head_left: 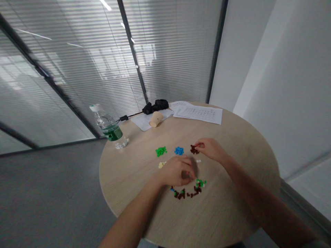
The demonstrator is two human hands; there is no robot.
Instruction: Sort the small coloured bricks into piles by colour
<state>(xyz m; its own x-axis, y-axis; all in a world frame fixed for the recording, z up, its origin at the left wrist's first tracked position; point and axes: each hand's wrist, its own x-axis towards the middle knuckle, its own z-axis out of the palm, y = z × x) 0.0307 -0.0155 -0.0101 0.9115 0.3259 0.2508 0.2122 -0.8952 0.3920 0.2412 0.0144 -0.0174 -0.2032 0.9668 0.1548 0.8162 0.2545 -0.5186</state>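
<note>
Lower centre of frame: small blocks [181, 194], mostly dark brown with green, white and blue bits, in a loose curve. Left hand [177, 170] — just above them, fingers curled; cannot tell whether it pinches anything. Right hand [210, 148], right of centre — thumb and fingertips close together at the dark brown pile [193, 150]; any piece between them too small to tell.

On the desk [243, 144], a green-labelled bottle [113, 132] is near the left edge, a beige cup [156, 119] beside a black bundle [161, 104], and printed sheets [200, 114] toward the far edge, before slatted blinds [178, 44].
</note>
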